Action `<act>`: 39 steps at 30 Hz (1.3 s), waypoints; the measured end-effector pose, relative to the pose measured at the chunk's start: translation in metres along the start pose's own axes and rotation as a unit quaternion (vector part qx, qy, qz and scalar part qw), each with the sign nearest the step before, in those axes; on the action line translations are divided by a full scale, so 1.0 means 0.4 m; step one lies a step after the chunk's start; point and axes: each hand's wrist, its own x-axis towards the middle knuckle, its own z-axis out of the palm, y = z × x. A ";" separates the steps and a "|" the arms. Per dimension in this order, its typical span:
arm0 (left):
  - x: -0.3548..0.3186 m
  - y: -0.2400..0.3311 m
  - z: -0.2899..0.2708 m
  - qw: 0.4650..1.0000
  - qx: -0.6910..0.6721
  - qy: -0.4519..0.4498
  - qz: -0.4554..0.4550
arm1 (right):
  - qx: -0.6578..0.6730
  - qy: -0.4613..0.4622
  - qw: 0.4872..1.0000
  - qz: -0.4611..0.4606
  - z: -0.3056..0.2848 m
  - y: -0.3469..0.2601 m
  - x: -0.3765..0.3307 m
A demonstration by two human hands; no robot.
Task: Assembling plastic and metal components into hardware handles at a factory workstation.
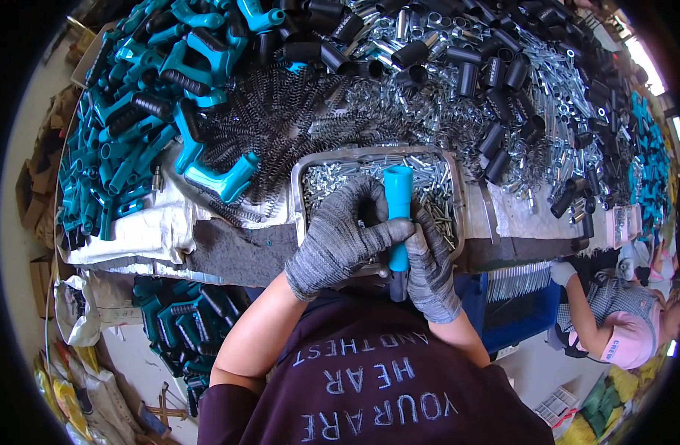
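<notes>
A teal plastic pistol-shaped housing with a round open end stands nearly upright between my gloved hands, its dark grip pointing toward me. My left hand, in a grey knit glove, is closed on it with the thumb laid across its front. From the other side my right hand, gloved alike, wraps its lower part. Just beyond and below my hands sits a metal tray full of small screws and pins. What the fingertips behind the housing touch is hidden.
Teal housings are piled at the left, dark coil springs in the middle, black sleeves and metal rods at the right. Finished-looking teal pieces lie below the table edge. A co-worker's gloved hand is beside a blue bin.
</notes>
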 end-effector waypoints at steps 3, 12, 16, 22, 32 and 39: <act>-0.001 0.013 -0.001 0.999 -0.044 -0.024 -0.013 | 0.095 0.006 0.995 0.033 0.015 0.011 -0.004; -0.033 0.035 -0.088 0.935 0.352 -0.027 -0.021 | 0.096 0.045 0.992 0.069 -0.013 -0.048 0.013; -0.040 -0.091 -0.058 0.863 0.500 0.012 0.071 | 0.140 0.015 0.986 0.087 -0.034 -0.054 0.034; -0.018 -0.076 -0.049 0.870 0.483 0.038 0.086 | 0.162 0.003 0.981 0.109 -0.032 -0.020 0.048; 0.000 -0.088 -0.038 0.879 0.454 0.059 0.132 | 0.281 -0.018 0.947 0.154 -0.017 -0.020 0.048; -0.020 -0.051 -0.017 0.996 -0.028 0.040 0.079 | 0.354 -0.051 0.902 0.240 -0.029 -0.001 0.041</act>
